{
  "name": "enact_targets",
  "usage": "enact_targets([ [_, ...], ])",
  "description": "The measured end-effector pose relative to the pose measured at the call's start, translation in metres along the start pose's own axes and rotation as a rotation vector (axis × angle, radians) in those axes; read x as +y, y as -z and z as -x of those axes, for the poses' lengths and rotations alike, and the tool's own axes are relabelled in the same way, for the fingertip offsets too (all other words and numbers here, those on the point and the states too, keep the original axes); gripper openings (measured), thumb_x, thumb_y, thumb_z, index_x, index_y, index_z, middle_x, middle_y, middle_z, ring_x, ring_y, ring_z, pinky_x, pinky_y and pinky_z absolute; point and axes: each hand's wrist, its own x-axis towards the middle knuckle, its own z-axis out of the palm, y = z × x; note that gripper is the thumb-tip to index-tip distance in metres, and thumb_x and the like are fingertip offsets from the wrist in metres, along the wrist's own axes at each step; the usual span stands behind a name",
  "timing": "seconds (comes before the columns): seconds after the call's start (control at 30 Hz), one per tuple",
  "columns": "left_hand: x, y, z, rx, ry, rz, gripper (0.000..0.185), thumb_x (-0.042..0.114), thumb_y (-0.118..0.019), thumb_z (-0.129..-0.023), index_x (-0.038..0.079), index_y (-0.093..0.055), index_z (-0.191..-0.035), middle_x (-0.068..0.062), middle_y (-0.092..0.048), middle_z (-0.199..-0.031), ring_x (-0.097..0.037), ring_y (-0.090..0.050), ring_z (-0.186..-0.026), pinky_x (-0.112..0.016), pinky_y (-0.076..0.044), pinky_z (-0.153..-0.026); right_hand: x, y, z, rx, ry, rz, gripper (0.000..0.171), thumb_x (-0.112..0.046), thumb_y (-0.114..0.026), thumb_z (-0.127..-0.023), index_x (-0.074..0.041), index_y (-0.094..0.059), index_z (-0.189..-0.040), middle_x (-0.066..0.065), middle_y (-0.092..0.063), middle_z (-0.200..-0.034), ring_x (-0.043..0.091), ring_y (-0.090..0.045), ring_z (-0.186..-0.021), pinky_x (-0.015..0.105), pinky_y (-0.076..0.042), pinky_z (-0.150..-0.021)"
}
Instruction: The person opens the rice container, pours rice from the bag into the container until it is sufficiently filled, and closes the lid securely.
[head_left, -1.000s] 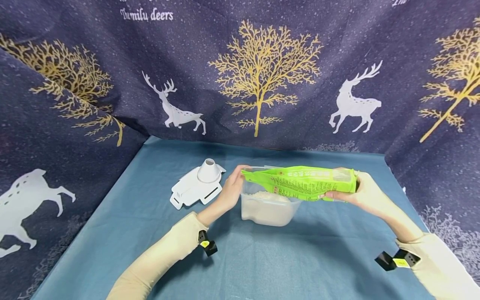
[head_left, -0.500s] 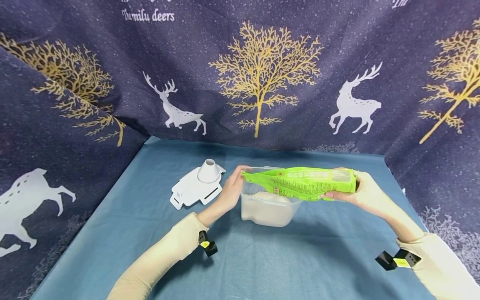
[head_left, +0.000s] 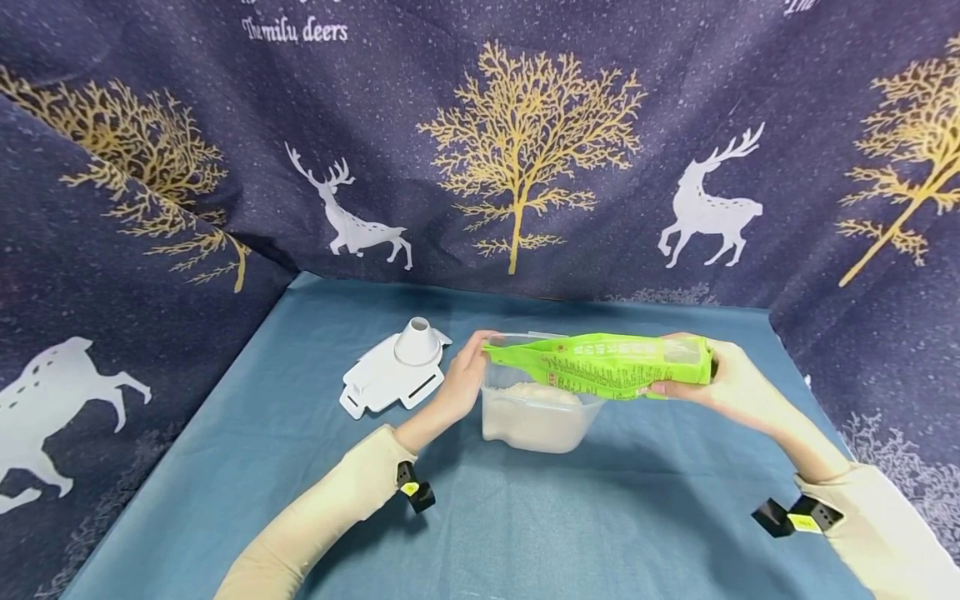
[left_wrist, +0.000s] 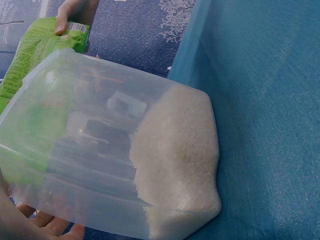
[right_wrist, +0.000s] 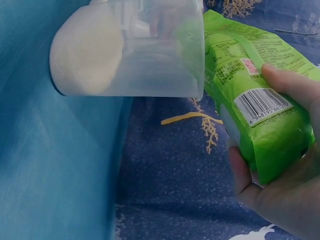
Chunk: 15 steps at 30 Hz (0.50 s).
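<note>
Head view, green bag [head_left: 600, 365] lying horizontal, mouth leftward over container [head_left: 536, 412], right hand [head_left: 731, 383] gripping base

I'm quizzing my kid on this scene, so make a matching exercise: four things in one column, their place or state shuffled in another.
Things:
1. green bag
2. clear container
3. white lid with spout
4. left hand

Places or states:
A. lying on the blue cloth, untouched
B. on the container's left side
C. held flat over the container
D. partly filled with white grains

Pairs: 1-C, 2-D, 3-A, 4-B
</note>
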Motion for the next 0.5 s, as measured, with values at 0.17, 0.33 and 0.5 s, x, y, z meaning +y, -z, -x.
enact_targets([
  [0.17, 0.0064, 0.0012, 0.0027, 0.001, 0.003, 0.005, 0.039, 0.011, -0.028, -0.101, 0.009, -0.050, -0.134, 0.004, -0.031, -0.053, 0.000, -0.021, -0.038, -0.024, -0.021, -0.043, -0.0039, 0.0017, -0.0009, -0.002, -0.009, 0.018, 0.049, -0.007, -0.083, -0.073, -0.011, -0.063, -0.118, -0.014, -0.070, -0.100, 0.002, -0.067, -0.086, 0.021, -0.055, -0.070],
  [0.33, 0.0000, -0.0003, 0.0005, 0.008, -0.001, 0.000, 0.038, 0.013, -0.028, -0.101, 0.012, -0.051, -0.131, 0.003, -0.032, -0.054, -0.006, -0.023, -0.041, -0.025, -0.024, -0.043, -0.0070, 0.0046, -0.0009, -0.012, -0.005, 0.070, 0.052, -0.009, -0.082, -0.075, -0.009, -0.060, -0.122, -0.019, -0.068, -0.100, -0.001, -0.065, -0.085, 0.018, -0.053, -0.069],
  [0.5, -0.0001, -0.0001, 0.0005, 0.005, -0.007, -0.002, 0.038, 0.016, -0.027, -0.101, 0.013, -0.052, -0.130, 0.003, -0.031, -0.055, -0.011, -0.024, -0.044, -0.026, -0.026, -0.045, -0.0074, 0.0056, -0.0008, -0.005, 0.010, 0.086, 0.053, -0.009, -0.082, -0.075, -0.009, -0.060, -0.123, -0.021, -0.067, -0.100, -0.002, -0.064, -0.085, 0.017, -0.052, -0.069],
])
